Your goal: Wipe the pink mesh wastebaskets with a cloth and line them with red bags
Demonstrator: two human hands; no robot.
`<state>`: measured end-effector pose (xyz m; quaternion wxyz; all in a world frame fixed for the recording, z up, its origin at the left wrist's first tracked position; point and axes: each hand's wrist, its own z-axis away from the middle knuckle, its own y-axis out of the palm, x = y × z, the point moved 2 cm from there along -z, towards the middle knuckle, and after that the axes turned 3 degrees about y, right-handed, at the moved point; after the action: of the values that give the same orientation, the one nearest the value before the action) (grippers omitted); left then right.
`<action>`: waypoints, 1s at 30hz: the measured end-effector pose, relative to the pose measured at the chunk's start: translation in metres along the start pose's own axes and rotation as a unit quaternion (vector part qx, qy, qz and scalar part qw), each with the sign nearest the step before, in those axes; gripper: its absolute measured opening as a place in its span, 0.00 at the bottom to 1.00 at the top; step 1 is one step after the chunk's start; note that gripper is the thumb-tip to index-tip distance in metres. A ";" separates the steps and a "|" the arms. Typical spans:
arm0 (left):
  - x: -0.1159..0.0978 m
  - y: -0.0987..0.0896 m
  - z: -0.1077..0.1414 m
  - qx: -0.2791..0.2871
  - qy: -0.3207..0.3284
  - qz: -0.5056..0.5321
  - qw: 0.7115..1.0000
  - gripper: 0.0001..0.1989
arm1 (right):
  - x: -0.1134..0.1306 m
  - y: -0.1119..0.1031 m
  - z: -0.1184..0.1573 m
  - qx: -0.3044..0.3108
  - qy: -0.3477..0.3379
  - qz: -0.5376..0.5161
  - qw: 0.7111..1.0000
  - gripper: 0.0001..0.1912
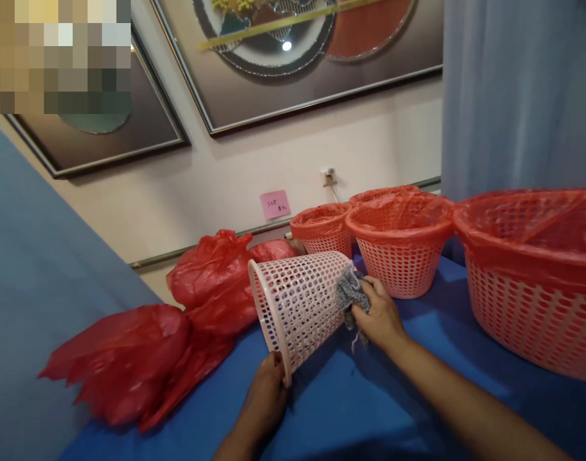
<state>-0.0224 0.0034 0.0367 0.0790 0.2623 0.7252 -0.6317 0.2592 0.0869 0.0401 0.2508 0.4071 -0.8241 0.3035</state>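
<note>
A pale pink perforated plastic basket (302, 294) is tipped on its side above the blue table cover, its mouth facing left. My left hand (269, 387) is closed on the lower part of its rim. Bunched in my right hand (380, 314) is a grey cloth (351, 296), pressed against the basket's outer wall near its base. My right fingers are wrapped round the cloth, and a loose thread hangs below it.
Red plastic bags (129, 358) lie heaped at the left. Several baskets lined with red bags stand behind and to the right, including a large one (533, 307) and a smaller one (401, 262). Blue curtains (518, 96) flank the table (350, 410). A pink note (275, 204) and framed pictures (321, 96) are on the wall.
</note>
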 end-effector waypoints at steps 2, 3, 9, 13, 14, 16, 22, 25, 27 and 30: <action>-0.002 -0.010 -0.001 0.005 -0.010 0.027 1.000 0.21 | -0.006 0.003 -0.003 0.010 -0.005 0.001 1.000 0.24; -0.007 -0.017 -0.002 -0.006 -0.018 0.051 0.999 0.22 | -0.004 0.003 -0.002 0.015 -0.018 -0.004 1.000 0.25; -0.054 -0.050 -0.033 -0.176 -0.053 0.247 0.952 0.27 | 0.050 0.012 -0.001 0.043 -0.146 -0.065 0.986 0.32; -0.059 -0.033 -0.050 -0.213 -0.016 0.249 0.945 0.26 | 0.075 0.027 0.002 0.052 -0.259 -0.075 0.961 0.33; -0.055 -0.026 -0.051 -0.218 0.010 0.236 0.947 0.25 | 0.073 0.031 0.003 0.051 -0.287 -0.066 0.954 0.33; -0.043 -0.010 -0.047 -0.215 0.050 0.218 0.951 0.23 | 0.055 0.039 0.005 0.036 -0.310 -0.040 0.949 0.32; -0.005 0.019 -0.033 -0.150 0.089 0.143 0.974 0.17 | -0.046 0.041 -0.030 -0.074 0.027 0.039 0.996 0.21; 0.004 0.026 -0.032 -0.127 0.108 0.101 0.981 0.16 | -0.056 0.041 -0.037 -0.088 0.082 0.057 0.991 0.19; 0.007 0.031 -0.032 -0.104 0.117 0.071 0.985 0.15 | -0.038 0.043 -0.026 -0.070 0.021 0.038 0.997 0.21; 0.007 0.036 -0.033 -0.075 0.118 0.064 0.988 0.13 | 0.008 0.045 0.009 -0.010 -0.158 -0.028 0.987 0.28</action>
<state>-0.0037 0.0395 0.0088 0.0525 0.3745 0.7565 -0.5335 0.2161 0.0984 0.0257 0.1302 0.4699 -0.8449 0.2200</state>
